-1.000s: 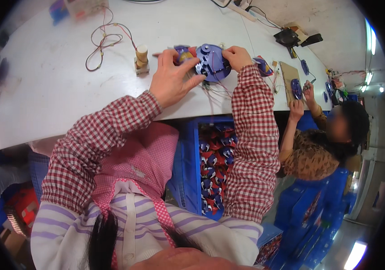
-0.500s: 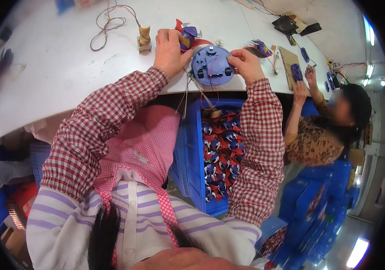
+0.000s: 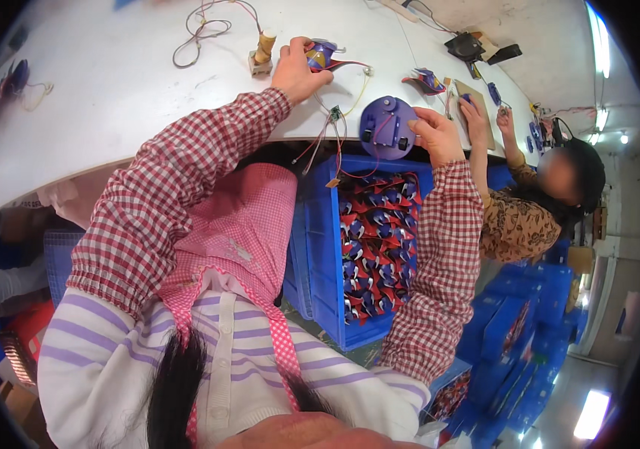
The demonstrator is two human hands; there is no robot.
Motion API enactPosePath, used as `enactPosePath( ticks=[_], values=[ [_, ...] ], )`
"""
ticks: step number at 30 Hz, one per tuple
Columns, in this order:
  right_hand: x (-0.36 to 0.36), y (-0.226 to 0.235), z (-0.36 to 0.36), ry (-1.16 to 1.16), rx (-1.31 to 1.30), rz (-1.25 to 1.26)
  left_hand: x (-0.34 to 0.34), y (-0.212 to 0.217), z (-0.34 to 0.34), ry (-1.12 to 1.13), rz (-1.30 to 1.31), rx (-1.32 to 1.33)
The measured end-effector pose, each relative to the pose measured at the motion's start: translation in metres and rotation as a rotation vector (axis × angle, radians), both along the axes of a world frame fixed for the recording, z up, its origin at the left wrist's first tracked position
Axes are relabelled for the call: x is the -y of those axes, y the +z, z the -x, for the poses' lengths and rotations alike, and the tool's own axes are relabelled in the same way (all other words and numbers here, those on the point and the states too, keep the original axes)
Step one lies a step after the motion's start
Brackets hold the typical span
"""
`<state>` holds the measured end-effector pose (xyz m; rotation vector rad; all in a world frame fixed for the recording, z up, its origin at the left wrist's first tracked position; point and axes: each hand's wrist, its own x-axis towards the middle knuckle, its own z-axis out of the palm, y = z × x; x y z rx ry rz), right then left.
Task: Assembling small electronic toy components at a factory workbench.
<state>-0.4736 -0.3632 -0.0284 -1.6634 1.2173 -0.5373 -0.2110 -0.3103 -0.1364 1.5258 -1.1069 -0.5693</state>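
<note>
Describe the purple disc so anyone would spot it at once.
At the white table, above the blue crate, find the right hand. It pinches the purple disc by its rim. Unlike the spiky piece at the left hand, this is round with black wheels.

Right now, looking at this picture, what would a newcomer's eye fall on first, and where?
Probably the round purple base, pinched by the right hand at the front edge of the white table. Below it in the picture, a blue crate full of red-and-blue parts stands out. Up and to the left, the left hand touches a purple-and-red piece.
</note>
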Motion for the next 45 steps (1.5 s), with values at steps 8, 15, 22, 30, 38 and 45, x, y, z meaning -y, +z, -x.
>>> enactPosePath(
  ticks=[8, 15, 22, 30, 38, 45],
  values=[
    [-0.030, 0.022, -0.005, 0.027, -0.164, 0.187, -0.098, 0.040, 0.004, -0.256, 0.270, -0.604],
    [-0.082, 0.039, -0.045, 0.236, -0.262, 0.349, -0.207, 0.057, -0.071, -0.429, 0.576, -0.758],
    [-0.161, 0.068, -0.095, 0.443, -0.039, 0.235, -0.366, 0.063, -0.167, -0.342, 0.769, -0.462],
    [-0.144, 0.058, -0.109, 0.438, 0.027, 0.198, -0.456, 0.043, -0.232, 0.305, 0.520, -0.226],
    [-0.154, 0.039, -0.125, 0.396, 0.059, 0.149, -0.438, 0.003, -0.284, 0.522, 0.421, -0.240],
    [-0.191, 0.021, -0.152, 0.627, -0.152, 0.599, -0.370, 0.011, -0.303, 0.431, 0.180, -0.091]
  ],
)
